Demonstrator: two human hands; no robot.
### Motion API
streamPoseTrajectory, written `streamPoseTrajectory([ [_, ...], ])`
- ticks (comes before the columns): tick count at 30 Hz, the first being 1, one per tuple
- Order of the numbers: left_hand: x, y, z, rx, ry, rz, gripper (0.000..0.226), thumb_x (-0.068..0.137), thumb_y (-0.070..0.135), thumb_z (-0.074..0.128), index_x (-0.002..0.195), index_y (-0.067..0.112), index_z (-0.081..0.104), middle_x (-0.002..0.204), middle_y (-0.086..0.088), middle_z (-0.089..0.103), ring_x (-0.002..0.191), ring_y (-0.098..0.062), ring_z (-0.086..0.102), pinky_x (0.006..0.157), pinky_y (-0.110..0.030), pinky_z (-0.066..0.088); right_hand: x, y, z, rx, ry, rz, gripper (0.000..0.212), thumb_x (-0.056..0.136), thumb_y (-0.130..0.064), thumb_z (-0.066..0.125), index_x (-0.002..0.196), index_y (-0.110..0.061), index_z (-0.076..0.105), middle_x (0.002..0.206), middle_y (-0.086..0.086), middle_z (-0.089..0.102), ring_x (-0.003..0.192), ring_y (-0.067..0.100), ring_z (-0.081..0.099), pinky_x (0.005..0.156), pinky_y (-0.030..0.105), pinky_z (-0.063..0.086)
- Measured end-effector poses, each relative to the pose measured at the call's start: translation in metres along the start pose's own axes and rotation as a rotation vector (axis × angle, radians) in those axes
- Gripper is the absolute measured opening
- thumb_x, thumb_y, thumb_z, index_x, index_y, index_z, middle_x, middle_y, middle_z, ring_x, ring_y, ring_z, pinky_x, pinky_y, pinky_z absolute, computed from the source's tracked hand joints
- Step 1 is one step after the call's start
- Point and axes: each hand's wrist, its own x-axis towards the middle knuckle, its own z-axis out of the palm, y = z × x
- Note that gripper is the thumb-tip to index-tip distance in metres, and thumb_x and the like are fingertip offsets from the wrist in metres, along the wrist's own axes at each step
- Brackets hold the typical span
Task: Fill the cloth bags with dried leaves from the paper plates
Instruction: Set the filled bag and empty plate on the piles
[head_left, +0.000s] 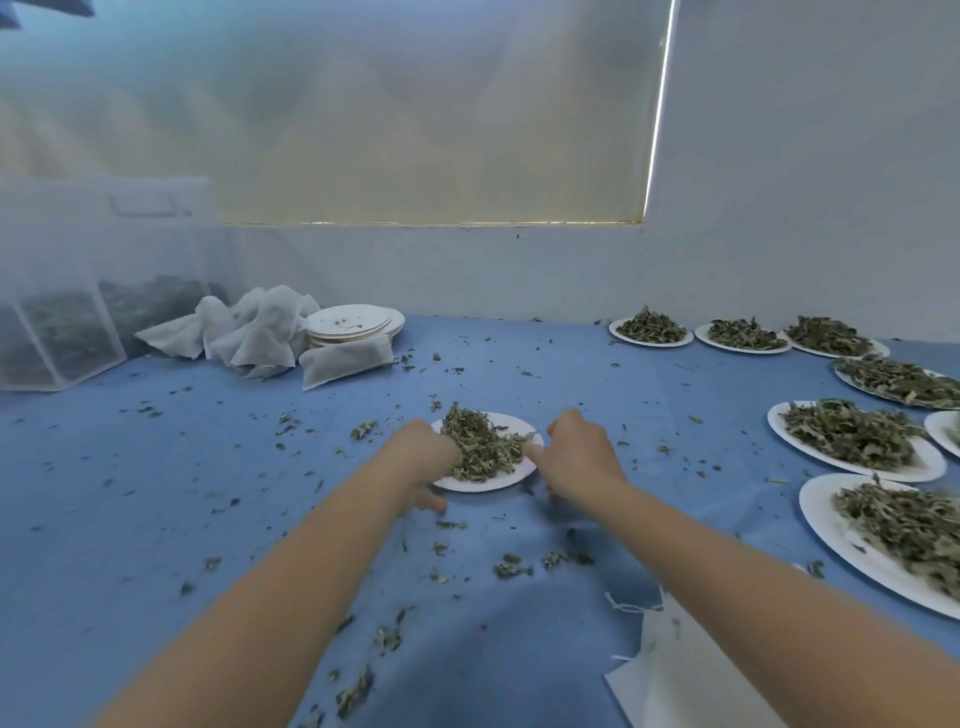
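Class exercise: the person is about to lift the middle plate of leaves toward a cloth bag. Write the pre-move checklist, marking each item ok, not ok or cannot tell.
1. Both hands at the plate: ok. The left hand and right hand flank its rim.
2. Firm grip on the rim: cannot tell. The fingertips are hidden beneath the hands.
3. Leaves piled within the rim: ok, though heaped high, so probably easy to spill.
4. Empty bag within reach: ok. It lies flat under the right forearm.
5. Bag mouth open: not ok. It lies flat.
6. Cloth free of spills: not ok. Loose leaf bits are scattered around.
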Motion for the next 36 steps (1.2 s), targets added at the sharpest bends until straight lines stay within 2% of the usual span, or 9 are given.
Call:
streamPoseTrajectory([
  [5,-0.052,0.024,0.028,0.394,-0.051,0.276,0.027,0.092,0.000,0.037,0.068,0.012,0.030,0.078,-0.009,0.037,0.066,-0.018,0.036,0.051,-0.022,0.029,-0.033,0.010,-0.026,-0.415,-0.008,-0.345,0.019,0.098,-0.023,0.040,0.106,-0.011,0.053,0.092,0.008,0.062,0.087,0.027,0.056,0.066,0.034,0.045],
  [9,-0.085,0.032,0.068,0.565,-0.094,0.539,0.017,0.090,-0.001,0.038,0.076,0.008,0.036,0.114,-0.020,0.045,0.064,-0.016,0.039,0.049,-0.025,0.027,-0.065,0.020,-0.055,-0.439,-0.060,-0.325,0.032,0.090,-0.010,0.041,0.060,-0.021,0.038,0.061,-0.003,0.041,0.072,0.022,0.043,0.055,0.031,0.029],
  [11,-0.093,0.032,0.085,0.567,-0.120,0.632,0.013,0.091,0.001,0.039,0.099,0.004,0.049,0.120,-0.020,0.050,0.085,-0.025,0.052,0.064,-0.028,0.038,-0.079,0.032,-0.071,-0.430,-0.068,-0.284,0.033,0.088,-0.006,0.041,0.057,-0.014,0.036,0.059,0.001,0.040,0.071,0.022,0.041,0.052,0.030,0.026],
  [14,-0.103,0.028,0.103,0.538,-0.127,0.678,0.033,0.090,0.002,0.041,0.123,0.002,0.045,0.124,-0.016,0.053,0.111,-0.028,0.049,0.086,-0.033,0.040,-0.100,0.054,-0.089,-0.389,-0.037,-0.277,0.026,0.091,-0.018,0.045,0.068,-0.009,0.053,0.073,0.013,0.058,0.074,0.024,0.048,0.059,0.030,0.032],
  [20,-0.119,0.006,0.118,0.451,-0.177,0.724,0.033,0.087,0.010,0.051,0.118,0.018,0.056,0.120,-0.004,0.056,0.108,-0.019,0.052,0.086,-0.025,0.040,-0.134,0.085,-0.125,-0.348,-0.053,-0.342,0.022,0.094,-0.031,0.053,0.099,-0.020,0.071,0.090,-0.006,0.067,0.071,0.001,0.051,0.061,0.012,0.034],
  [23,-0.125,-0.008,0.121,0.434,-0.094,0.917,0.014,0.083,0.023,0.063,0.096,0.029,0.067,0.105,0.001,0.051,0.106,-0.016,0.042,0.082,-0.019,0.026,-0.147,0.098,-0.129,-0.477,-0.191,-0.349,0.030,0.088,-0.045,0.058,0.100,-0.022,0.073,0.094,-0.005,0.066,0.086,0.008,0.057,0.075,0.020,0.044],
  [26,-0.125,-0.019,0.123,0.544,-0.157,0.945,0.023,0.081,0.036,0.067,0.104,0.033,0.064,0.105,0.006,0.043,0.110,-0.017,0.031,0.089,-0.021,0.026,-0.154,0.106,-0.120,-0.612,-0.200,-0.352,0.040,0.078,-0.055,0.065,0.102,-0.023,0.070,0.103,0.000,0.060,0.102,0.016,0.048,0.090,0.029,0.040],
  [31,-0.123,-0.025,0.126,0.652,-0.176,0.891,0.044,0.082,0.037,0.065,0.123,0.029,0.053,0.119,0.001,0.045,0.116,-0.021,0.029,0.099,-0.030,0.032,-0.156,0.104,-0.116,-0.554,-0.164,-0.352,0.026,0.076,-0.040,0.074,0.096,-0.023,0.070,0.103,-0.001,0.056,0.102,0.017,0.051,0.084,0.026,0.041],
  [36,-0.117,-0.029,0.127,0.602,-0.247,0.775,0.079,0.081,0.036,0.067,0.145,0.021,0.025,0.141,-0.001,0.033,0.130,-0.023,0.027,0.104,-0.034,0.031,-0.149,0.102,-0.118,-0.483,-0.142,-0.213,0.059,0.081,-0.036,0.071,0.130,-0.016,0.046,0.127,0.005,0.047,0.110,0.021,0.051,0.089,0.027,0.039],
])
